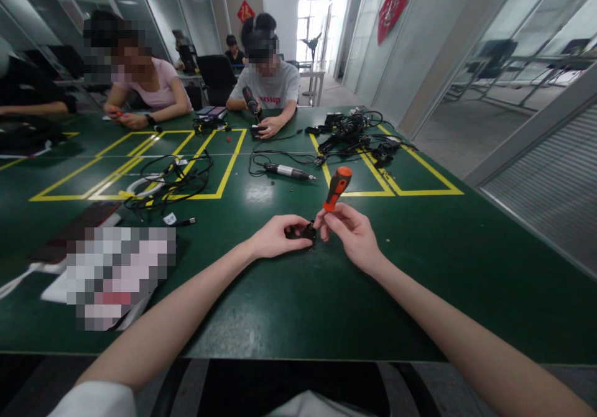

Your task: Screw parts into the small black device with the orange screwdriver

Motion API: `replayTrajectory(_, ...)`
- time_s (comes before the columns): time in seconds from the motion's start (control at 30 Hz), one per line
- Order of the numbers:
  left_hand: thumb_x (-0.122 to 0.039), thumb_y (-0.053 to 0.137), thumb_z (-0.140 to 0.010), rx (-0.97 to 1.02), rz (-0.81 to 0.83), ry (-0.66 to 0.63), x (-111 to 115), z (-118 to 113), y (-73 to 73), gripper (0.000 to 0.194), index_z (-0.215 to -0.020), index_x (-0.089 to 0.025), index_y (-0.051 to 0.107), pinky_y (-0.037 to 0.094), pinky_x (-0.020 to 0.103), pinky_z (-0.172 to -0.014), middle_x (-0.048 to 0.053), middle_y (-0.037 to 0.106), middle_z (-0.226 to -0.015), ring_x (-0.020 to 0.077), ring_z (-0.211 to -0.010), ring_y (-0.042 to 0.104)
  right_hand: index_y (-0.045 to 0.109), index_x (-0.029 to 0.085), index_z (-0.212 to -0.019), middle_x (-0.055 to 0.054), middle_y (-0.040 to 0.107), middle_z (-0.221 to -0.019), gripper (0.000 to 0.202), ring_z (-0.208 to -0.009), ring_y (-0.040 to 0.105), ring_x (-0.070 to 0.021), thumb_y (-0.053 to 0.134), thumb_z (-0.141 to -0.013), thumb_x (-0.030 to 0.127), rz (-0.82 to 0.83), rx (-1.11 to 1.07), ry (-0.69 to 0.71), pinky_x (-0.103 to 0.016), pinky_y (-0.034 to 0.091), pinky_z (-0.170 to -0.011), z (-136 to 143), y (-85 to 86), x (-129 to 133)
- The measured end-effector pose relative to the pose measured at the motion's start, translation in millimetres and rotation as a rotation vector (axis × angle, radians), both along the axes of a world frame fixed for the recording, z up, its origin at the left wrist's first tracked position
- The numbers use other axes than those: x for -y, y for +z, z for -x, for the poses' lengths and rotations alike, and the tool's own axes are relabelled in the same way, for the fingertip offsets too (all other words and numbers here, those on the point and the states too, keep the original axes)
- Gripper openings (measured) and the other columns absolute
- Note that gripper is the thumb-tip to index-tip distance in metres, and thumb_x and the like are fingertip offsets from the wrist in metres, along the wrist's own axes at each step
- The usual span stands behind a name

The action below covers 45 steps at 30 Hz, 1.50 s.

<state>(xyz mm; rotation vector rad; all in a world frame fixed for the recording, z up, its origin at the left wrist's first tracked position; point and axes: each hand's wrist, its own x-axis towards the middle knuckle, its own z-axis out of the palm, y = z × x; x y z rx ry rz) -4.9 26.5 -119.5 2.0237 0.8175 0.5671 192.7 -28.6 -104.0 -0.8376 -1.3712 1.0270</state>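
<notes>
Left hand (280, 237) curled, fingers and thumb pinching a small black part (310, 233) just above the green table (261, 317) or on it; cannot tell which. Right hand (357, 233) narrow, fingertips gathered about the neck of a screwdriver (339, 187), its red-and-black handle standing up and tilted. Tip lost among the fingers; whether it touches the part, cannot tell.

Handling, as judged: screwdriver stiff, light, thick-handled, probably top-heavy when held at the neck; fingertips there suit fine guiding, the fat handle suits firm turning. Black part looks light and hard, small enough to slip or skid; best pinched by its sides, top left free. Possibly fragile; no detail to confirm.

Counts: screwdriver, one. Black part in hand, one. Silver-and-black pen-shaped tool (289, 171), one, lying beyond the hands. Cable groups, three: loose tangle (180, 169) to the left, small bunch (209, 125) farther back, dark heap (347, 131) to the right; single cables too knotted to count. Across the table, one person in a grey shirt (280, 87) with one power driver (250, 100); one in a pink top (153, 91).
</notes>
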Motion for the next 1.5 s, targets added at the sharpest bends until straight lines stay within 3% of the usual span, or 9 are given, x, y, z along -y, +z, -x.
replayTrajectory(0.17,-0.039,0.078,-0.081,0.018,-0.022,-0.010,-0.9,0.6,0.1,0.036,-0.108,-0.016,0.075,0.046,0.029,-0.077,0.003,0.072,-0.092,0.0160,-0.080,0.059,0.061,0.022,-0.085,0.000,0.072,-0.073,0.040,-0.054,0.059,-0.0118,0.082,-0.081,0.056,0.014,0.001,-0.035,-0.027,0.054,-0.054,-0.5,-1.3,0.4)
replayTrajectory(0.3,-0.039,0.078,-0.082,0.015,-0.032,-0.013,-0.8,1.0,-0.1,0.034,-0.106,-0.015,0.076,0.046,0.028,-0.077,0.004,0.071,-0.092,0.0160,-0.081,0.060,0.068,0.021,-0.079,0.000,0.069,-0.072,0.037,-0.055,0.058,-0.0110,0.086,-0.078,0.053,0.015,0.040,-0.047,-0.026,0.052,-0.053,-1.8,2.1,0.5)
replayTrajectory(0.43,-0.038,0.078,-0.081,0.028,-0.022,-0.010,-0.4,0.2,-0.6,0.037,-0.110,-0.015,0.075,0.047,0.028,-0.077,0.003,0.071,-0.091,0.0155,-0.080,0.059,0.070,0.019,-0.078,-0.003,0.071,-0.074,0.041,-0.054,0.059,-0.0111,0.078,-0.084,0.059,0.006,0.024,-0.001,-0.026,0.051,-0.052,-1.9,2.0,-0.3)
replayTrajectory(0.6,-0.041,0.078,-0.080,0.000,-0.019,0.006,-0.4,-0.4,-1.2,0.039,-0.109,-0.016,0.075,0.047,0.028,-0.077,0.002,0.070,-0.090,0.0156,-0.080,0.059,0.066,0.021,-0.094,0.000,0.073,-0.073,0.037,-0.054,0.061,-0.0111,0.079,-0.086,0.055,-0.007,-0.043,0.024,-0.026,0.054,-0.054,-0.4,-1.4,-0.9)
replayTrajectory(0.7,-0.041,0.079,-0.080,0.002,-0.018,0.009,-0.6,0.0,-1.7,0.040,-0.111,-0.016,0.074,0.047,0.028,-0.077,0.002,0.071,-0.090,0.0158,-0.080,0.059,0.061,0.022,-0.089,0.000,0.073,-0.072,0.037,-0.053,0.060,-0.0110,0.079,-0.085,0.054,0.000,-0.035,0.001,-0.026,0.054,-0.055,-0.2,-1.7,-1.1)
replayTrajectory(0.83,-0.039,0.078,-0.081,0.020,-0.022,-0.005,-0.5,0.6,-1.2,0.038,-0.110,-0.015,0.075,0.047,0.028,-0.077,0.003,0.071,-0.091,0.0156,-0.080,0.059,0.067,0.020,-0.084,-0.003,0.075,-0.076,0.038,-0.054,0.060,-0.0108,0.080,-0.084,0.056,0.001,0.005,-0.023,-0.027,0.054,-0.055,-1.1,-0.1,-1.7)
replayTrajectory(1.0,-0.038,0.077,-0.081,0.021,-0.025,-0.019,-0.4,0.1,-0.2,0.035,-0.109,-0.016,0.076,0.046,0.028,-0.077,0.004,0.072,-0.094,0.0154,-0.081,0.059,0.069,0.019,-0.086,-0.003,0.073,-0.074,0.040,-0.053,0.061,-0.0109,0.075,-0.088,0.059,0.002,-0.008,0.030,-0.026,0.053,-0.054,-1.8,0.4,-1.6)
replayTrajectory(1.2,-0.042,0.079,-0.080,-0.003,-0.019,0.015,-0.8,-0.4,-1.6,0.039,-0.109,-0.016,0.075,0.046,0.029,-0.077,0.002,0.071,-0.088,0.0155,-0.079,0.059,0.059,0.023,-0.090,0.001,0.072,-0.070,0.039,-0.051,0.061,-0.0111,0.078,-0.086,0.056,-0.004,-0.034,0.015,-0.026,0.053,-0.053,-0.9,-1.0,-1.2)
replayTrajectory(1.5,-0.036,0.078,-0.082,0.014,-0.040,-0.014,-0.8,-0.1,-0.8,0.033,-0.108,-0.015,0.077,0.047,0.028,-0.077,0.003,0.071,-0.090,0.0148,-0.080,0.060,0.066,0.020,-0.088,-0.002,0.073,-0.073,0.041,-0.051,0.063,-0.0117,0.075,-0.087,0.060,0.029,-0.025,0.039,-0.026,0.054,-0.048,-0.5,0.4,-1.3)
